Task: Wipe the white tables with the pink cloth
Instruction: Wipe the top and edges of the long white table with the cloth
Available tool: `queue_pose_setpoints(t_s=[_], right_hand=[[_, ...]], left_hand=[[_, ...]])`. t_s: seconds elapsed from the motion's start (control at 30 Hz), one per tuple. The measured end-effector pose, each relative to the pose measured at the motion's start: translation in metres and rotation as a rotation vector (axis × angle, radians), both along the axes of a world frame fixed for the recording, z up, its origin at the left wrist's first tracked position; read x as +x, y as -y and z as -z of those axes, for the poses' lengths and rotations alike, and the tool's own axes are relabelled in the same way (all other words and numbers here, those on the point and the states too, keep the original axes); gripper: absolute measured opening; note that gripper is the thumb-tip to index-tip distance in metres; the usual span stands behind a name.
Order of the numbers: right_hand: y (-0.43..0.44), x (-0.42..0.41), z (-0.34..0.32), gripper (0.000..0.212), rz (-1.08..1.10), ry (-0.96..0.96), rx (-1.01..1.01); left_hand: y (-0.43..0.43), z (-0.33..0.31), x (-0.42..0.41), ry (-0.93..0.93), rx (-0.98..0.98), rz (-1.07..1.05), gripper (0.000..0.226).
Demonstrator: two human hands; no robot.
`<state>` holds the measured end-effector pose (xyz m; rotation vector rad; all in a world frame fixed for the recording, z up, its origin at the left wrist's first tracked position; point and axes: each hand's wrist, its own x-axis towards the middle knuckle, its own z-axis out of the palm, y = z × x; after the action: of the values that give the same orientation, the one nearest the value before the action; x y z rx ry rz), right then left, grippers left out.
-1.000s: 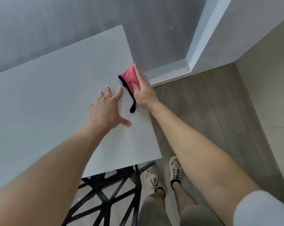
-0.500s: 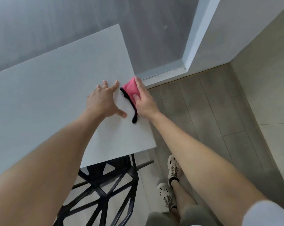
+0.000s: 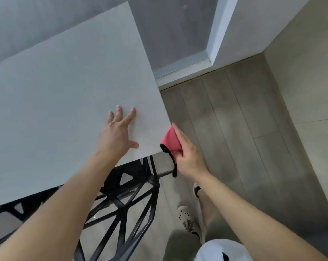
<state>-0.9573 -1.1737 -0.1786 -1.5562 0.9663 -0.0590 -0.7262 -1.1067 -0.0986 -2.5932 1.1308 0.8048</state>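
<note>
We saw the left hand (image 3: 116,136) lying flat on the white table (image 3: 56,91), fingers spread, near its front right corner (a black frame (image 3: 125,200) showed beneath). At the table's right edge by that corner, the pink cloth (image 3: 170,141), trimmed in black, hung partly off, pinched between thumb and fingers of the right hand (image 3: 187,157).

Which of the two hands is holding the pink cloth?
The right hand grips the cloth at the corner of the table; the left hand lies flat on the tabletop, holding nothing.
</note>
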Motion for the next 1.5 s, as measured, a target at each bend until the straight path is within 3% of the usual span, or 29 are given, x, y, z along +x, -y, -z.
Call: queue_pose_setpoints(t_s=[0.07,0.17,0.23,0.3,0.4,0.47,0.53,0.6,0.73,0.83,0.97,1.03,1.1,1.17,1.27,1.33,1.5], right_hand=[[0.024,0.019,0.001,0.115,-0.027,-0.034,0.192],[0.040,0.023,-0.008,0.116,-0.156,-0.109,0.238],[0.046,0.007,-0.014,0.102,-0.237,-0.223,0.171],[0.066,-0.006,-0.019,0.079,-0.040,-0.302,0.071],[0.102,0.017,-0.032,0.042,0.327,-0.256,-0.194],[0.111,0.060,-0.041,0.030,0.243,-0.192,-0.234],[0.095,0.100,-0.039,0.032,0.069,-0.190,-0.138],[0.063,0.105,-0.029,0.036,0.065,-0.202,-0.055],[-0.003,0.024,-0.016,0.028,0.138,-0.276,-0.093],[-0.045,-0.032,-0.031,0.008,0.010,-0.442,-0.122],[-0.095,-0.044,-0.076,0.008,0.249,-0.412,-0.240],[-0.117,-0.040,-0.100,0.021,0.354,-0.349,-0.246],[-0.140,-0.039,-0.120,0.032,0.402,-0.268,-0.192],[-0.160,-0.041,-0.129,0.022,0.443,-0.187,-0.146],[-0.183,-0.043,-0.145,0.017,0.561,-0.079,-0.111],[-0.195,-0.046,-0.154,0.017,0.635,-0.028,-0.114],[-0.240,-0.056,-0.180,0.017,0.672,-0.011,-0.119]], left_hand=[[0.003,0.002,-0.001,0.004,0.004,-0.014,0.135],[-0.001,0.005,0.001,0.027,0.012,0.014,0.134],[-0.003,0.006,0.003,0.037,0.014,0.039,0.134],[-0.003,0.007,0.004,0.051,0.011,0.072,0.134],[-0.004,0.012,0.010,0.067,0.006,0.132,0.135],[-0.004,0.014,0.012,0.075,0.014,0.173,0.135],[-0.003,0.017,0.015,0.094,0.014,0.218,0.134],[-0.002,0.018,0.017,0.099,0.018,0.242,0.134],[0.003,0.022,0.018,0.100,0.011,0.262,0.134],[0.004,0.019,0.018,0.075,0.017,0.282,0.132],[-0.004,0.015,0.025,0.051,-0.007,0.321,0.123],[-0.014,0.009,0.024,-0.050,0.014,0.327,0.115],[-0.029,-0.005,0.015,-0.303,-0.050,0.296,0.088],[-0.056,-0.035,-0.002,-0.605,-0.211,0.276,0.054],[-0.109,-0.085,-0.030,-0.970,-0.272,0.296,0.035],[-0.137,-0.098,-0.043,-1.043,-0.280,0.299,0.034],[-0.173,-0.106,-0.052,-0.998,-0.315,0.238,0.016]])
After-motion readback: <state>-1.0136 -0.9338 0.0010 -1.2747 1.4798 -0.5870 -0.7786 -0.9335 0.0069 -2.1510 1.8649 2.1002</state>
